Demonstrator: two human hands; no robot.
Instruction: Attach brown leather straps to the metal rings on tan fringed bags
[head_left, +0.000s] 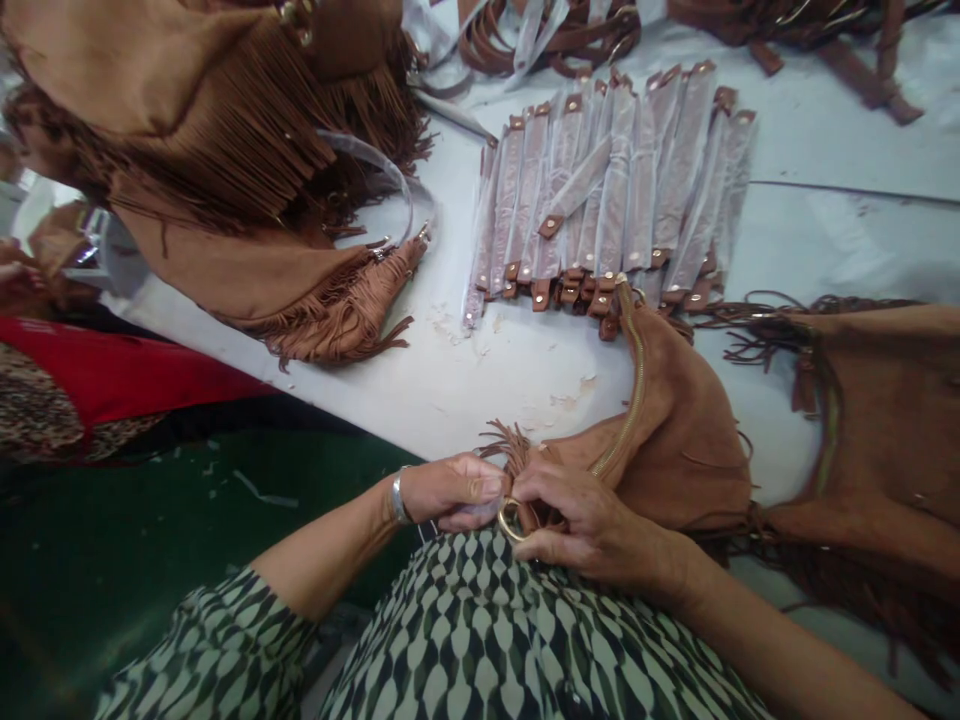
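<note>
A brown suede bag [686,430] with a brass zipper lies at the table's front edge, its end drawn towards my body. My right hand [581,515] is closed round that end, next to a gold ring [511,520]. From the other side my left hand [457,492], with a silver bracelet at the wrist, pinches something at the same end beside the ring; what exactly is between its fingers is too small to tell. A small fringe tassel [508,441] sticks up just behind the hands.
Plastic-wrapped straps [622,190] lie in a row behind the bag. Fringed brown bags [262,270] are piled at the left, and another bag [892,400] lies at the right. Coiled straps [551,35] sit at the back. A person in red [127,375] is at the left.
</note>
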